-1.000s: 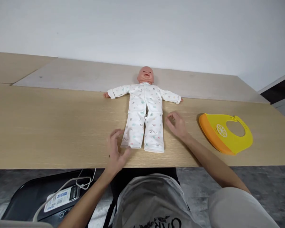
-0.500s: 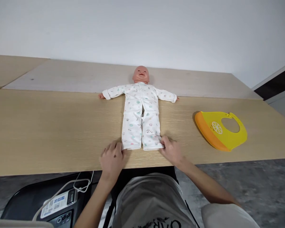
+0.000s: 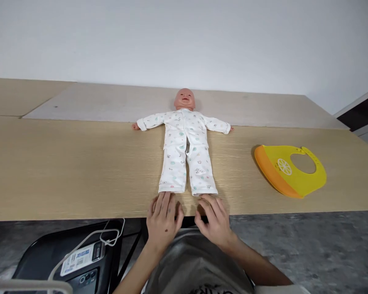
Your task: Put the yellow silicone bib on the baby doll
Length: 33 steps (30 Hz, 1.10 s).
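A baby doll (image 3: 184,99) lies on its back on the table, arms spread and head toward the wall. It wears a white printed top (image 3: 185,124) and matching white pants (image 3: 173,171). My left hand (image 3: 164,218), fingers stretched out, is at the hem of the pant leg on the left, with its fingertips at the cuff. At the other cuff, the fingers of my right hand (image 3: 214,218) are spread, with the tips just by the hem. Neither hand grips anything that I can see. The doll's feet do not show.
A yellow and orange baby bib (image 3: 294,171) lies on the wooden table (image 3: 79,171) to the right. A black chair (image 3: 37,253) below the table's left edge holds a phone (image 3: 84,281), a white labelled device (image 3: 81,259) and a white cable (image 3: 70,251). A wall rises behind the table.
Both hands have let go of the pant cuffs and moved inward and toward me, fingers now extended. The pant legs lie slightly farther apart. The view has shifted a little.
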Available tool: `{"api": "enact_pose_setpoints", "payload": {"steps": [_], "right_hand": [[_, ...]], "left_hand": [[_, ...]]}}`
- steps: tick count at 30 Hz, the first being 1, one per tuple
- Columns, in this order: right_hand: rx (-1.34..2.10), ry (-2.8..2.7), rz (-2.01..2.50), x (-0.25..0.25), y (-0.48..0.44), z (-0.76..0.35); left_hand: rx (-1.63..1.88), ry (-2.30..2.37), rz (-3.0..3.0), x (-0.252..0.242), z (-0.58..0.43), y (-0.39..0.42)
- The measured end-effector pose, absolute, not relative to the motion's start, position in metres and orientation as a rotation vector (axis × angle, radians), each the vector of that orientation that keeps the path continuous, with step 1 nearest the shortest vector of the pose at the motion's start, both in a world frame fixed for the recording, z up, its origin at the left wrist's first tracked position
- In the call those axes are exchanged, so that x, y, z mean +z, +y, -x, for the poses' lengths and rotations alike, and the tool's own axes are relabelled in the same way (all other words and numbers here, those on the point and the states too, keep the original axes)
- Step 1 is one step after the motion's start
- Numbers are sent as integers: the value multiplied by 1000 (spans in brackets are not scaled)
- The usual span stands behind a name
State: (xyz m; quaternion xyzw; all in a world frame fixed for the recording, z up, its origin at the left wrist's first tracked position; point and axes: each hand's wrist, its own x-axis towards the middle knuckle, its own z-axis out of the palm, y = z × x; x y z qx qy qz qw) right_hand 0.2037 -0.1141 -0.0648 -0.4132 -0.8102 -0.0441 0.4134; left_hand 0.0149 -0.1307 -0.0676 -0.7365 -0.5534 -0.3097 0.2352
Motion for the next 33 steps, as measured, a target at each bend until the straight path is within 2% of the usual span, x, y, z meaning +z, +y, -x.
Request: {"api": "enact_pose_setpoints", "payload": {"steps": [8, 12, 22, 33], "right_hand": [[-203, -2263, 1342, -57, -111, -194], [-184, -2254, 1402, -56, -114, -199], [-309, -2202, 1439, -54, -113, -226], [-103, -2203, 998, -82, -137, -222]], "left_hand": [[-531, -1790, 2076, -61, -27, -121], [-517, -1845, 2133, -57, -33, -122], [-769, -1863, 2132, -71, -62, -137], [-1083, -1559, 2197, -83, -32, -153]]}}
